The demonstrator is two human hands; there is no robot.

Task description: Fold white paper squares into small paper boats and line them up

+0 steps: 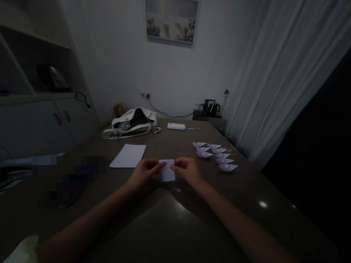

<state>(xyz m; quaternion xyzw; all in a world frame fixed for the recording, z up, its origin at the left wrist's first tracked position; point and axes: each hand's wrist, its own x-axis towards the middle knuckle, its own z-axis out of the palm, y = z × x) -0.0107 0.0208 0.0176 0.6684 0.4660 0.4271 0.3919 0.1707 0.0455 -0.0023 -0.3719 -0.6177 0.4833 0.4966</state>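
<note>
Working over a broad brown table (pixel 170 233), dim overall but catching small spots of light on a glossy top, in a room with a pale wall (pixel 109 54), a framed picture (pixel 171 22) hung high, a sheer white curtain (pixel 263 73) down the right side and a white cabinet (pixel 49 124) at the left. Along the far side of the tabletop, a slouched white handbag (pixel 131 128) with its mouth open and, to its right, a small white device (pixel 176 126) with a thin strap. Beyond the far edge, on a low stand, a dark kettle (pixel 214 108). Nearer, a stack of white paper (pixel 128 156) to the left and two slanting rows of folded paper boats (pixel 204 155) to the right. Between these, in the middle, a small folded white paper (pixel 168 172). Pinching its upper left part with the left hand (pixel 147 170), thumb across the front, and its upper right edge with the right hand (pixel 190 170), thumb likewise in front. Fingers bent inward, not spread; cannot tell exactly how they press behind the sheet.
</note>
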